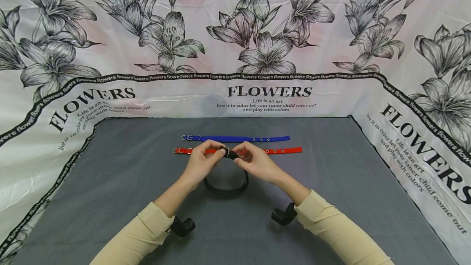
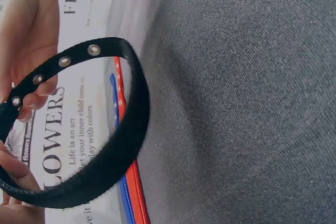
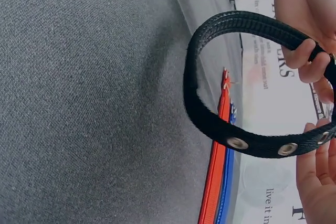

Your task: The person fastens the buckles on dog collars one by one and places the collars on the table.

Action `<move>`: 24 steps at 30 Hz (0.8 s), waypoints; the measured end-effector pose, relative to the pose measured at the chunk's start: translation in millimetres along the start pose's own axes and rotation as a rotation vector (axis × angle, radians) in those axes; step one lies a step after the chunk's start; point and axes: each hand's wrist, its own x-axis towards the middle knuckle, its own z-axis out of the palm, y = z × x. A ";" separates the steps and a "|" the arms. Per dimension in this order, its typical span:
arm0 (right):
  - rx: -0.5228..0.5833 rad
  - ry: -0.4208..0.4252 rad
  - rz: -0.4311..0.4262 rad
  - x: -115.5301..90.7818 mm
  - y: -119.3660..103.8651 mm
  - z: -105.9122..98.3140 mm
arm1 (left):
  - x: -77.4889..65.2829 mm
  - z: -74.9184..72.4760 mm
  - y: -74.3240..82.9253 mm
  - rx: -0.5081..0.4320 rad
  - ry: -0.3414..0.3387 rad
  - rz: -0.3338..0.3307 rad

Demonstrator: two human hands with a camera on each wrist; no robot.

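We judge the black collar (image 1: 226,183) light and floppy; left hand (image 1: 200,162) and right hand (image 1: 257,162) both pinch its buckle end, mid-mat.

Flowered cloth (image 1: 235,52) behind and beside the grey counter is showing "FLOWERS" in large black capitals three times. Beneath the centre one (image 1: 269,91) it is reading "Life is an art / live it in color let your inner child come out / and play with colors". A black border band (image 1: 257,76) is repeating "flowers". Collars are carrying no legible text.
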 end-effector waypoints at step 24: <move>0.031 -0.057 -0.024 10.4 36.3 4.3 | 3.8 1.4 -9.8 -0.167 0.065 -0.019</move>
